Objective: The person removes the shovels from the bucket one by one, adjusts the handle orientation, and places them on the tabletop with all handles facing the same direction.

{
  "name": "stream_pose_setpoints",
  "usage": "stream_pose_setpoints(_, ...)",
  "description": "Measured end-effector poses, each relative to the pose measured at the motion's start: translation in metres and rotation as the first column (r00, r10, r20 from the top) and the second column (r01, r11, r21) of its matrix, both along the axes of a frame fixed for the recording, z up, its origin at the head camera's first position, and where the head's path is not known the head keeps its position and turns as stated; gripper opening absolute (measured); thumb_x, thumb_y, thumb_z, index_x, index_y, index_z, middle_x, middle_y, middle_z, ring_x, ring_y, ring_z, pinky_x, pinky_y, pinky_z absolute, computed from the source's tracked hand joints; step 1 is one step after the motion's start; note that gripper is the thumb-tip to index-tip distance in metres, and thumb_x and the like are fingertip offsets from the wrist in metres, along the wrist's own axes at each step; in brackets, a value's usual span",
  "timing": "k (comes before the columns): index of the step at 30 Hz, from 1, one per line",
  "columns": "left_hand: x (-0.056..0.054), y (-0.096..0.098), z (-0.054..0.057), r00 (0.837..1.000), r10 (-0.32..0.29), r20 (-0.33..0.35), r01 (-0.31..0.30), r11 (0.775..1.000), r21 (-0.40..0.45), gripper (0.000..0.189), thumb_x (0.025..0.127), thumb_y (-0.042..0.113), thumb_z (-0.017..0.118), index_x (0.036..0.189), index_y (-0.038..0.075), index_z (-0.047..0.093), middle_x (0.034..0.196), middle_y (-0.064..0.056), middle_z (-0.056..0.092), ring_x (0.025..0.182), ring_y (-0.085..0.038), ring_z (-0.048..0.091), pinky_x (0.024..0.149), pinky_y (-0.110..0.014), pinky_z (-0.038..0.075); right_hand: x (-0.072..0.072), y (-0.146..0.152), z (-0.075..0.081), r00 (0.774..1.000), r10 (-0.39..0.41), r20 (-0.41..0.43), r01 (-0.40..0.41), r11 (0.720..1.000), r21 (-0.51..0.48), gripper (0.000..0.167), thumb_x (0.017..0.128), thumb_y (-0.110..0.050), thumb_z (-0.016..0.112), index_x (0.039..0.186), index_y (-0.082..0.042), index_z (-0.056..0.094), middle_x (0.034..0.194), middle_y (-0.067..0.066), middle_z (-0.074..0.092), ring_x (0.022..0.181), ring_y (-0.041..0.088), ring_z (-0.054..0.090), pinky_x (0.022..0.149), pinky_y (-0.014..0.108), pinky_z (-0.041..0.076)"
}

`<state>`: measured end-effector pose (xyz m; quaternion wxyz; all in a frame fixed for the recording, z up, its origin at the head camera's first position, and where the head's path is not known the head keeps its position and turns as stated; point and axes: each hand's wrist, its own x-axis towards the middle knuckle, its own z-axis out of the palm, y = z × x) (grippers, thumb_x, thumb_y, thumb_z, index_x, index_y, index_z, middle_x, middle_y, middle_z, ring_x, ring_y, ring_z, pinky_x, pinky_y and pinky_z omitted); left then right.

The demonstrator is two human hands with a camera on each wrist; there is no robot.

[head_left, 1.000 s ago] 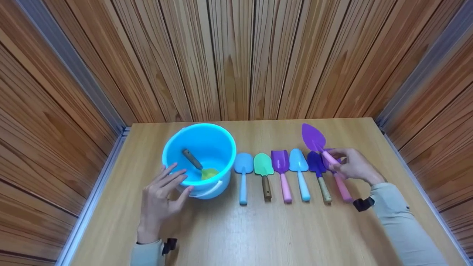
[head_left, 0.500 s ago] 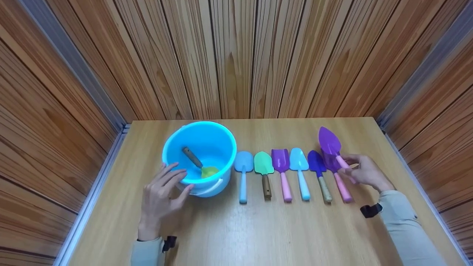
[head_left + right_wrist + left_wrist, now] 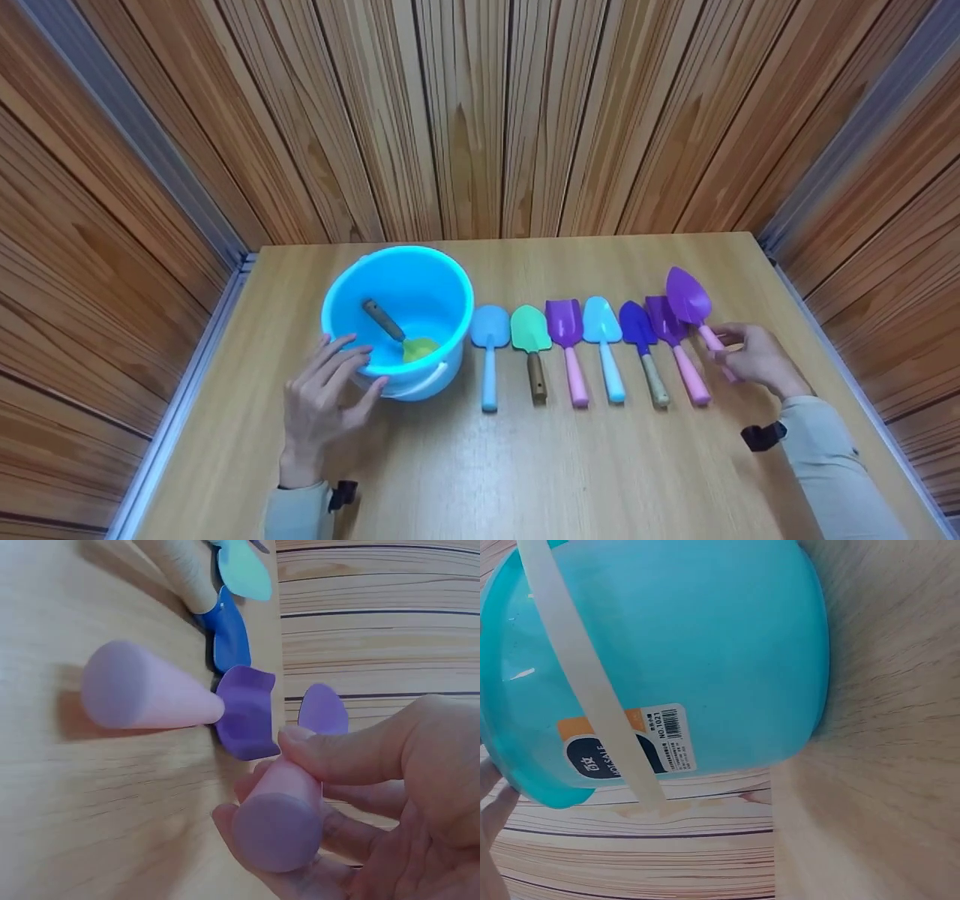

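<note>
My right hand [image 3: 761, 358] holds a toy trowel by its pink handle [image 3: 281, 817], thumb on one side and fingers on the other. Its rounded purple blade [image 3: 688, 295] points up toward the back, near a square-bladed purple shovel [image 3: 679, 341] lying at the right end of a row. On the left, my left hand [image 3: 321, 409] rests with spread fingers at the near rim of a light-blue bucket [image 3: 442, 367]. A small shovel with a yellow-green blade [image 3: 418, 348] and dark handle lies inside the bucket. A white bail handle [image 3: 592, 682] crosses the bucket's side.
Between bucket and right hand lie a blue shovel [image 3: 490, 337], a green one [image 3: 530, 330], a purple one [image 3: 566, 330], a light-blue trowel [image 3: 602, 330] and a dark-blue trowel [image 3: 637, 330]. Wood-panelled walls [image 3: 480, 120] close off the table's [image 3: 540, 465] back and sides.
My right hand has carried the pink-handled trowel to the right and lower, from over the square-bladed purple shovel to its right side. My left hand stays at the bucket's rim.
</note>
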<state>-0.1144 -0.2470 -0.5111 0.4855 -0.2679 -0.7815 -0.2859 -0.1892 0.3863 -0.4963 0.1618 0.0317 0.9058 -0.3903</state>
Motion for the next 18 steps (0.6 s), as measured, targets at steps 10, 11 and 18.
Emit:
stream_pose_setpoints(10, -0.002, 0.003, -0.005, 0.996, -0.054, -0.075, 0.061, 0.994, 0.088, 0.045, 0.092, 0.046, 0.084, 0.103, 0.002, 0.085, 0.102, -0.014, 0.083, 0.105, -0.043, 0.078, 0.112, -0.049, 0.052, 0.007, 0.016, -0.011, 0.997, -0.071, 0.03, 0.071, 0.997, -0.015, 0.062, 0.104, -0.012, 0.064, 0.156, 0.011, 0.04, 0.145, 0.036, 0.05, 0.082, 0.016, 0.065, 0.064, 0.033, 0.064)
stream_pose_setpoints(11, -0.002, 0.003, -0.004, 0.995, -0.06, -0.078, 0.067, 0.993, 0.096, 0.045, 0.091, 0.045, 0.085, 0.103, 0.002, 0.085, 0.102, -0.015, 0.083, 0.104, -0.044, 0.078, 0.112, -0.048, 0.052, 0.008, 0.018, -0.012, 0.998, -0.066, 0.022, 0.066, 0.998, -0.008, 0.063, 0.104, -0.012, 0.065, 0.156, 0.012, 0.04, 0.144, 0.037, 0.05, 0.083, 0.016, 0.064, 0.063, 0.033, 0.063)
stream_pose_setpoints(18, -0.002, 0.003, 0.0, 0.993, -0.087, -0.085, 0.098, 0.987, 0.124, 0.046, 0.088, 0.044, 0.088, 0.102, 0.0, 0.085, 0.1, -0.018, 0.082, 0.102, -0.045, 0.078, 0.112, -0.047, 0.052, 0.015, 0.032, -0.021, 0.998, -0.059, 0.033, 0.058, 0.997, 0.04, 0.064, 0.104, -0.016, 0.067, 0.154, 0.014, 0.041, 0.143, 0.039, 0.051, 0.107, 0.031, 0.06, 0.07, 0.026, 0.059)
